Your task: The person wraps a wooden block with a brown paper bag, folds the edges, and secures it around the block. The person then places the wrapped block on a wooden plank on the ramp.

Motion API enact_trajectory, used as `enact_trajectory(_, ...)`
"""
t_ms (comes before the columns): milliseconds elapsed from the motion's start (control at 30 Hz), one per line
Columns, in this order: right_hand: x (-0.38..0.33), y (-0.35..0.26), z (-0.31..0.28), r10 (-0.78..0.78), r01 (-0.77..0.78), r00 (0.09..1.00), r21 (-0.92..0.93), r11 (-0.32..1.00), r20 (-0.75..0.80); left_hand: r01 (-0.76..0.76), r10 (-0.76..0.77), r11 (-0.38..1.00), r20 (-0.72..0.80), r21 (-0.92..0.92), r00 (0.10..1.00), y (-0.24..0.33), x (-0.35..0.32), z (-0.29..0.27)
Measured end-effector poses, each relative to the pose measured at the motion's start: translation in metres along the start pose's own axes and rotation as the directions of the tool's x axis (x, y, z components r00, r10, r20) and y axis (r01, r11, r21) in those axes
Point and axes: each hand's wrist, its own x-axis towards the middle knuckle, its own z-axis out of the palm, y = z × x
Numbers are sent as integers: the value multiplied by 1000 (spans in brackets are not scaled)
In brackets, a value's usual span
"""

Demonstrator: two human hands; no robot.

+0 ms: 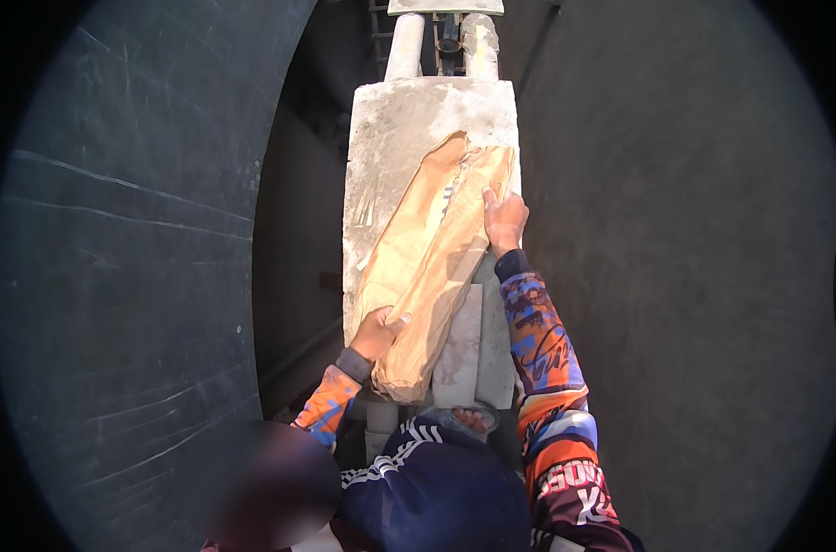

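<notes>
A long brown paper sack (445, 248), folded lengthwise and creased, lies slantwise over a pale, dusty board (404, 115). My left hand (378, 333) grips its near left edge, thumb on top and fingers partly hidden beneath the paper. Farther out, my right hand (505, 221) pinches the sack's right edge with the thumb on top. The far end of the paper spreads open a little, while the near end is bunched and rounded. Some dark printing shows in the fold.
Flat pale slabs (458, 359) lie under the sack's near right side. Beyond the board stand two pale cylinders (405, 46). A large dark curved panel (142, 239) rises at left, and a grey surface (675, 248) extends at right. My foot (473, 419) is near the slabs.
</notes>
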Motion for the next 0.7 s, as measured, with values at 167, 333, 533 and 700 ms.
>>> enact_trajectory(167, 1, -2, 3, 36, -37, 999, -49, 998, -14, -13, 79, 918, -150, 397, 985, -2, -6, 6)
enact_trajectory(333, 6, 4, -10, 256, -341, 901, 210, 916, 350, -116, 432, 689, -277, 715, 858, 26, -29, 24)
enact_trajectory(533, -3, 1, -25, 86, -297, 823, 297, 907, 562, -193, 682, 321, -85, 927, 726, 71, -50, 86)
enact_trajectory(700, -27, -42, -32, 81, -154, 924, 170, 973, 373, -172, 644, 306, -70, 936, 762, 89, -33, 115)
